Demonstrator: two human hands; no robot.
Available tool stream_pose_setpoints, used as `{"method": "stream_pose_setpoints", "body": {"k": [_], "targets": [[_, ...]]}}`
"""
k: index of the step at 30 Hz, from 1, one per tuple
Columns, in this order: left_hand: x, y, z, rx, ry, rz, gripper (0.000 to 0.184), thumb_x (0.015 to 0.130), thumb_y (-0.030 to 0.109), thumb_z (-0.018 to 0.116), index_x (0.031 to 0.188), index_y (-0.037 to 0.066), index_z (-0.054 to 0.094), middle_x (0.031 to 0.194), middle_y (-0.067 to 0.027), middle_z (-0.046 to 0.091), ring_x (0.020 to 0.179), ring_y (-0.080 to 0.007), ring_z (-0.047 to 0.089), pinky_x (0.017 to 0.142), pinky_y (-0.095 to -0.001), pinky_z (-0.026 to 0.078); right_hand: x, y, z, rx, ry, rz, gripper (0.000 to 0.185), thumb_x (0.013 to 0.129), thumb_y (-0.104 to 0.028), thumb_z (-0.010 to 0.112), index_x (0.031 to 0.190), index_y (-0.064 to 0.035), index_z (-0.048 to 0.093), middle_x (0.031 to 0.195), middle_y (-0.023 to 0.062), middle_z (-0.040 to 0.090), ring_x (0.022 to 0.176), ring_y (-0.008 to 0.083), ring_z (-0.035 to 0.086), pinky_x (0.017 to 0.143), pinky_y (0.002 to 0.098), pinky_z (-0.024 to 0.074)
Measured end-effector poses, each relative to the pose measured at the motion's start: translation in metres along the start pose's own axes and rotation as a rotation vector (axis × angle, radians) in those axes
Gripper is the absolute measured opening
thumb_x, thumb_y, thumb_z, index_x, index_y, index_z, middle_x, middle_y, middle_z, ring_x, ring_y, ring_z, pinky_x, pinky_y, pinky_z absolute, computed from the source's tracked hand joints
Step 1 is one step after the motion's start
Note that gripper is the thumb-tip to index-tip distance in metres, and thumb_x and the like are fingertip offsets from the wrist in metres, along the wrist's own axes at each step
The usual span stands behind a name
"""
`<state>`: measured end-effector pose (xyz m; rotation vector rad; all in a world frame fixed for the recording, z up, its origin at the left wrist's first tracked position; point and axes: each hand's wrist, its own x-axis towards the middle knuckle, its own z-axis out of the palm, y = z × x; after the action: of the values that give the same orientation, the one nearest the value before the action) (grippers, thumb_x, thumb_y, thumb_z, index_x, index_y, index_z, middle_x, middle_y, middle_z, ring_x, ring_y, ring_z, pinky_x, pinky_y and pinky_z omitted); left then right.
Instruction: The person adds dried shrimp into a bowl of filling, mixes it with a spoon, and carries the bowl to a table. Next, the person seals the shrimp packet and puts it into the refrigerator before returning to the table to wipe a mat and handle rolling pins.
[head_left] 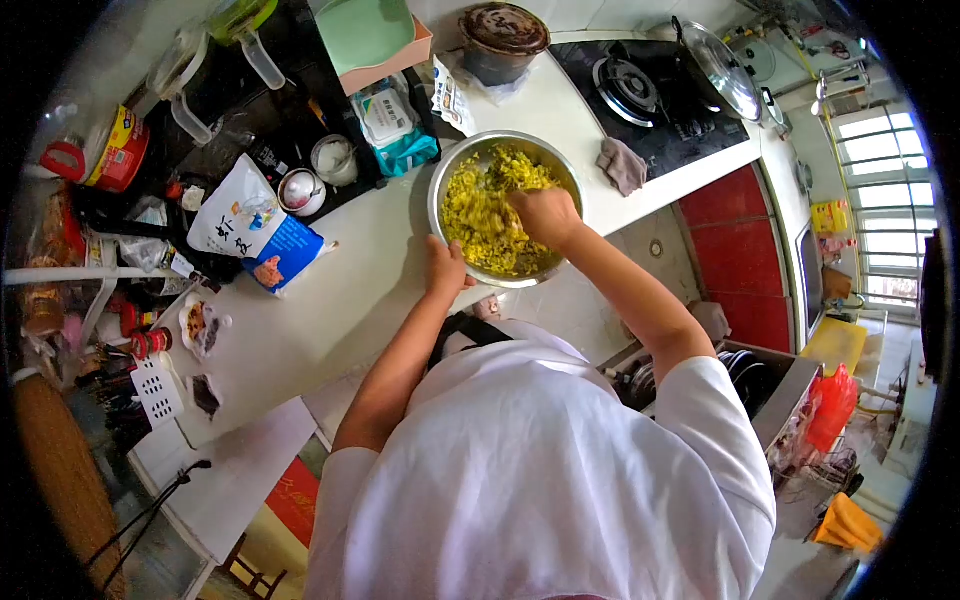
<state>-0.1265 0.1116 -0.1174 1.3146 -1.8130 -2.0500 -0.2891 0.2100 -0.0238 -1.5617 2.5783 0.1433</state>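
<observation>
A steel mixing bowl (436,190) stands near the front edge of the white counter. It holds a chopped yellow and green mixture (480,215), smeared by motion near the middle. My left hand (447,268) is closed on the bowl's near left rim, with the thumb up at the edge. Over the right side of the bowl, my right hand (548,215) makes a fist just above the mixture. Whatever it grips is blurred and hidden by the fingers.
Left of the bowl stands a white and blue food bag (258,225), with small jars and a wipes pack (388,118) behind. A dark pot (500,45), a grey cloth (622,165) and a gas hob (640,95) lie beyond. An open drawer (785,400) is at my right.
</observation>
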Motion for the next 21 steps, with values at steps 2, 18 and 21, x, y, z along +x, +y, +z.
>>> {"method": "stream_pose_setpoints", "body": {"k": [2, 18, 21], "targets": [[0.001, -0.001, 0.001, -0.029, -0.002, -0.012, 0.031, 0.092, 0.024, 0.043, 0.106, 0.001, 0.027, 0.089, -0.0201, 0.056, 0.041, -0.0243, 0.059, 0.031, -0.0306, 0.047, -0.011, 0.004, -0.016, 0.010, -0.001, -0.033, 0.020, 0.076, -0.015, 0.054, 0.094, -0.0131, 0.061, 0.073, 0.0128, 0.063, 0.067, 0.0307, 0.063, 0.055, 0.0414, 0.0486], [0.009, -0.012, 0.003, -0.037, -0.035, -0.028, 0.045, 0.093, 0.029, 0.041, 0.118, -0.002, 0.021, 0.097, -0.0222, 0.054, 0.042, -0.0238, 0.059, 0.032, -0.0304, 0.047, -0.028, 0.026, 0.001, 0.070, 0.272, 0.186, 0.016, 0.078, -0.015, 0.051, 0.092, -0.0114, 0.057, 0.072, 0.0121, 0.064, 0.065, 0.0314, 0.062, 0.055, 0.0429, 0.0478], [0.007, -0.014, 0.003, -0.051, -0.030, 0.007, 0.039, 0.092, 0.029, 0.041, 0.112, 0.000, 0.024, 0.089, -0.0215, 0.056, 0.041, -0.0242, 0.059, 0.032, -0.0307, 0.047, -0.024, 0.050, -0.006, -0.083, 0.125, 0.327, 0.017, 0.079, -0.016, 0.049, 0.089, -0.0092, 0.060, 0.072, 0.0132, 0.064, 0.067, 0.0321, 0.063, 0.056, 0.0430, 0.0490]]}}
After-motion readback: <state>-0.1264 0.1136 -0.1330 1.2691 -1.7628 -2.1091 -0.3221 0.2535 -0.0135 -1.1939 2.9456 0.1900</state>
